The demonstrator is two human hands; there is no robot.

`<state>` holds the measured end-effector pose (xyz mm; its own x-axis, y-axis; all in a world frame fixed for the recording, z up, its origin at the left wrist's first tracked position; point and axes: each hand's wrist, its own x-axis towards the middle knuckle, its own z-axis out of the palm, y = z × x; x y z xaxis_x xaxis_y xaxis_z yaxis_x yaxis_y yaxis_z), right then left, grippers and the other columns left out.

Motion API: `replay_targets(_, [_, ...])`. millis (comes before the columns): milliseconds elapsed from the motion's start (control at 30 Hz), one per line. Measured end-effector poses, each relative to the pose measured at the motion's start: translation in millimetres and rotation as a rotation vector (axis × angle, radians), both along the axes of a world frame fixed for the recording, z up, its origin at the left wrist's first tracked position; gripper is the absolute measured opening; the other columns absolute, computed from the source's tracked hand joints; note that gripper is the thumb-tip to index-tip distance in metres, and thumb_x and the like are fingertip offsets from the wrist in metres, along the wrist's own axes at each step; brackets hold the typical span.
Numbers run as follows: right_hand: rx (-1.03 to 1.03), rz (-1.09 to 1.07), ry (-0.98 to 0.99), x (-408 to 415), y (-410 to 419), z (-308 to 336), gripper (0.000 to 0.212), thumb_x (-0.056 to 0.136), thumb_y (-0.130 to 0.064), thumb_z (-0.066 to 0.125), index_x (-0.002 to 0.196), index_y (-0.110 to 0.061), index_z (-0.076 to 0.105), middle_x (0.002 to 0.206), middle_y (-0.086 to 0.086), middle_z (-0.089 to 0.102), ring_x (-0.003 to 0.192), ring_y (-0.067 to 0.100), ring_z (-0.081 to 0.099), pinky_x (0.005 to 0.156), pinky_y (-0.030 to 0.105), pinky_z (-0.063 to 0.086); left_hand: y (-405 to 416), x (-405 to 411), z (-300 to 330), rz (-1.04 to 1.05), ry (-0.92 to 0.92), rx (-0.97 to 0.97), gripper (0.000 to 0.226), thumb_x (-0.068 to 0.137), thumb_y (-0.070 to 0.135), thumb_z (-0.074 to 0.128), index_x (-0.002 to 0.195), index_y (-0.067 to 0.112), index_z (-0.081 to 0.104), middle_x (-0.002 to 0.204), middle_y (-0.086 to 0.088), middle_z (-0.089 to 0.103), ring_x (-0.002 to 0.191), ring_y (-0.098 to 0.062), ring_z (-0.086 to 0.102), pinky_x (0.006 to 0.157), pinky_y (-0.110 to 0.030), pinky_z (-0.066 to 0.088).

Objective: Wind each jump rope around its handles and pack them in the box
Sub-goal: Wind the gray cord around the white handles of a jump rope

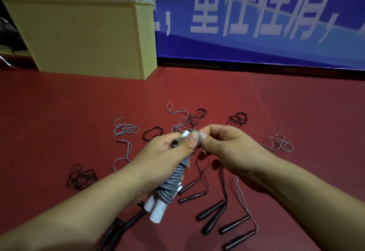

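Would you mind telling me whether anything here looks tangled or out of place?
Nothing looks damaged. Several unwound ropes lie in loose coils on the red floor, apart from the box. Both hands hold the grey-wound rope.

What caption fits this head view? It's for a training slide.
Left hand holds white handles wound with grey rope; right hand pinches the last loop.

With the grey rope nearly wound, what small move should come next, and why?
Probably tuck the last grey loop, pinched by the right hand, under the coils: the left hand holds the white handles already wrapped, and only this end stays loose.
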<state>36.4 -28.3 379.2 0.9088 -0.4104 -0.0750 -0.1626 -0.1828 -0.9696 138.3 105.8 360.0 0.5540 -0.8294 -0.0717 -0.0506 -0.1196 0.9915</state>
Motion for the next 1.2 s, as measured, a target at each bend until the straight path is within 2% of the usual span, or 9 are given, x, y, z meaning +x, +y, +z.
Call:
replay_targets(167, [0.344, 0.005, 0.148, -5, -8, 12, 0.019, 0.091, -0.015, 0.050, 0.076, -0.013, 0.061, 0.066, 0.002, 0.054, 0.059, 0.013, 0.050, 0.058, 0.028, 0.034, 0, 4, -4, 0.065, -0.614, 0.144, 0.064, 0.071, 0.082, 0.049, 0.077, 0.019, 0.054, 0.058, 0.011, 0.049, 0.054, -0.007, 0.043, 0.057, -0.031, 0.039])
replay_targets(267, [0.439, 0.033, 0.157, -6, -14, 18, 0.022, 0.085, -0.016, 0.048, 0.064, -0.014, 0.055, 0.063, 0.004, 0.050, 0.056, 0.016, 0.046, 0.057, 0.029, 0.032, 6, 5, 0, 0.184, -0.929, 0.311, 0.069, 0.062, 0.094, 0.033, 0.091, 0.035, 0.052, 0.071, 0.011, 0.061, 0.071, -0.015, 0.059, 0.063, -0.034, 0.048])
replay_targets(400, [0.394, 0.029, 0.115, 4, -9, 21, 0.022, 0.086, -0.018, 0.046, 0.065, -0.017, 0.053, 0.063, 0.002, 0.049, 0.055, 0.015, 0.047, 0.056, 0.027, 0.037, 4, 9, 2, 0.324, -1.177, 0.482, 0.059, 0.074, 0.086, 0.029, 0.104, 0.037, 0.043, 0.094, 0.006, 0.064, 0.092, -0.029, 0.063, 0.064, -0.033, 0.035])
replay_targets(567, [0.331, 0.023, 0.031, 32, 11, 12, 0.024, 0.095, -0.020, 0.048, 0.072, -0.018, 0.055, 0.064, -0.001, 0.049, 0.056, 0.012, 0.050, 0.056, 0.027, 0.039, 17, 29, 4, 0.374, -0.966, 0.577, 0.048, 0.082, 0.079, 0.040, 0.098, 0.034, 0.046, 0.082, 0.004, 0.057, 0.082, -0.029, 0.055, 0.064, -0.035, 0.035])
replay_targets(767, [0.236, 0.100, 0.004, 70, 52, -19, 0.020, 0.101, -0.017, 0.049, 0.084, -0.020, 0.059, 0.070, -0.002, 0.058, 0.060, 0.011, 0.053, 0.055, 0.025, 0.042, 67, 58, -10, 0.379, -0.594, 0.591, 0.049, 0.083, 0.073, 0.051, 0.098, 0.026, 0.059, 0.093, 0.002, 0.065, 0.089, -0.022, 0.062, 0.076, -0.035, 0.048])
replay_targets(867, [0.169, 0.151, -0.065, 94, 82, -20, 0.020, 0.102, -0.020, 0.048, 0.087, -0.019, 0.062, 0.079, -0.001, 0.062, 0.061, 0.011, 0.054, 0.053, 0.024, 0.040, 93, 63, -7, 0.505, -0.534, 0.553, 0.047, 0.086, 0.067, 0.052, 0.085, 0.020, 0.057, 0.085, -0.001, 0.063, 0.081, -0.023, 0.060, 0.069, -0.033, 0.045])
replay_targets(967, [0.111, 0.150, -0.152, 111, 106, -24, 0.019, 0.101, -0.021, 0.050, 0.092, -0.018, 0.066, 0.073, -0.004, 0.065, 0.060, 0.011, 0.052, 0.052, 0.023, 0.041, 120, 66, 9, 0.526, -0.618, 0.699, 0.047, 0.087, 0.068, 0.050, 0.078, 0.022, 0.049, 0.087, -0.001, 0.060, 0.083, -0.024, 0.058, 0.067, -0.032, 0.040])
replay_targets(1067, [0.104, 0.202, -0.196, 120, 135, -31, 0.018, 0.099, -0.022, 0.054, 0.096, -0.017, 0.070, 0.076, 0.001, 0.061, 0.057, 0.008, 0.052, 0.051, 0.021, 0.042, 161, 65, 24, 0.539, -0.664, 0.724, 0.047, 0.088, 0.069, 0.048, 0.083, 0.022, 0.052, 0.088, -0.001, 0.058, 0.087, -0.025, 0.058, 0.068, -0.032, 0.040])
replay_targets(1200, [0.048, 0.382, -0.205, 126, 187, -48, 0.017, 0.098, -0.020, 0.056, 0.095, -0.017, 0.072, 0.068, -0.005, 0.060, 0.053, 0.006, 0.048, 0.051, 0.022, 0.040, 226, 51, -6, 0.635, -0.462, 0.583, 0.055, 0.092, 0.062, 0.048, 0.094, 0.008, 0.061, 0.082, -0.003, 0.057, 0.074, -0.019, 0.053, 0.067, -0.031, 0.039])
